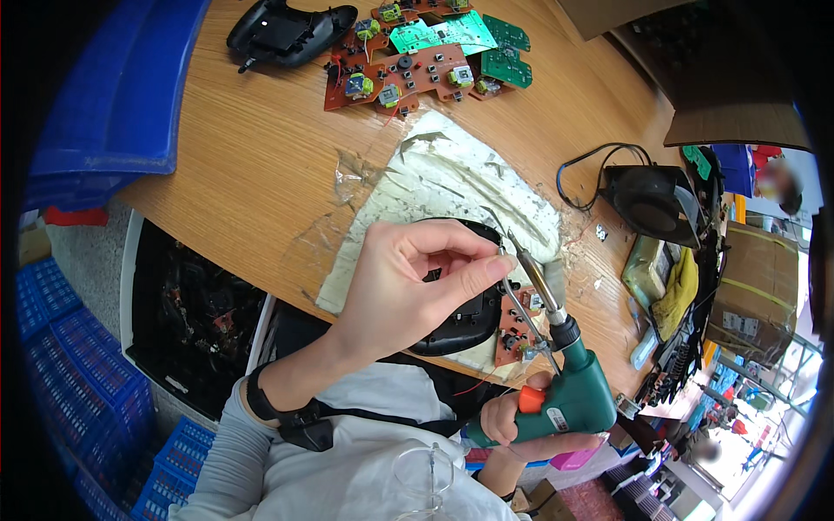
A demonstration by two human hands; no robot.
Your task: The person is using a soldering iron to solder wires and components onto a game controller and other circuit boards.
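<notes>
My right hand (512, 425) is wrapped round the grip of a green soldering gun (569, 391) with an orange trigger. Its metal barrel and tip (534, 273) point up and away from me. Along the barrel runs a thin, bent feed tube (519, 304). My left hand (417, 278) pinches thumb and forefinger at the tube's far end, on what looks like thin solder wire (493, 215) curving out beyond the fingers. Below that hand lies a black plastic shell (469, 334), partly hidden. A small red-brown circuit board (511, 334) sits at the shell's right.
A stained white cloth (469, 187) spreads under the shell. Farther back are several circuit boards (426, 74) and another black shell (287, 35). At right stand a black fan (656, 200) with a cable and a yellow cloth (676, 295). A blue bin (113, 95) stands left.
</notes>
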